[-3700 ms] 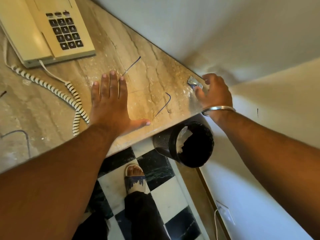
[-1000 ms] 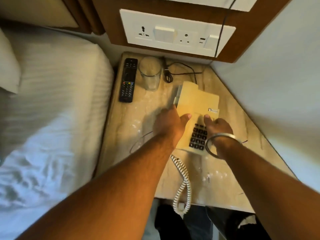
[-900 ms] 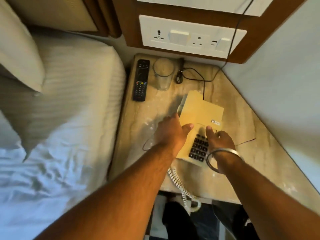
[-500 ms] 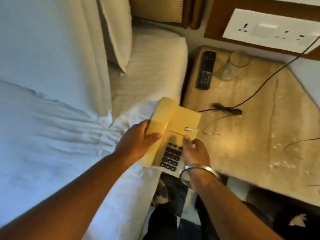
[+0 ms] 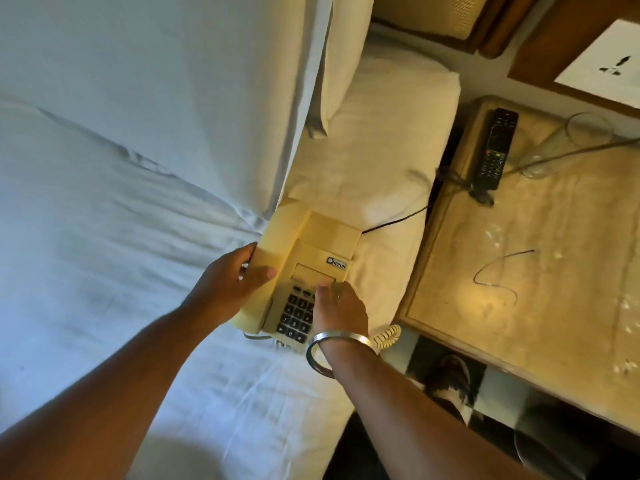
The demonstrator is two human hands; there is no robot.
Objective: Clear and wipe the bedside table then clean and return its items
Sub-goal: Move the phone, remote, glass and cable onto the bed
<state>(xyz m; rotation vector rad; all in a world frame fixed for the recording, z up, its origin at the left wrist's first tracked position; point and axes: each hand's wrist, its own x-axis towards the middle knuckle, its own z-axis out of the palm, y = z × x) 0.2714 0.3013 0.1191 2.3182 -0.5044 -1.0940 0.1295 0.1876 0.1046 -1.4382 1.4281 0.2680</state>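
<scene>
A cream telephone (image 5: 311,254) with a dark keypad lies on the white bed sheet (image 5: 104,271) beside the bedside table (image 5: 554,306). My left hand (image 5: 228,285) grips its handset side. My right hand (image 5: 337,311), with a metal bangle at the wrist, holds its right edge over the keypad. The coiled cord (image 5: 388,336) hangs off the bed edge, and a black cable (image 5: 394,220) runs from the phone up to the table. A black remote (image 5: 495,150) and a clear glass (image 5: 568,143) stand at the table's far end.
White pillows (image 5: 173,81) lie above the phone on the bed. A thin dark wire (image 5: 498,275) and white specks lie on the marble tabletop. A socket panel (image 5: 606,71) is on the wall behind. Checkered floor (image 5: 450,375) shows between bed and table.
Both hands lifted the telephone off the bedside table and carried it left onto the bed. Its black cable now stretches across the table edge.
</scene>
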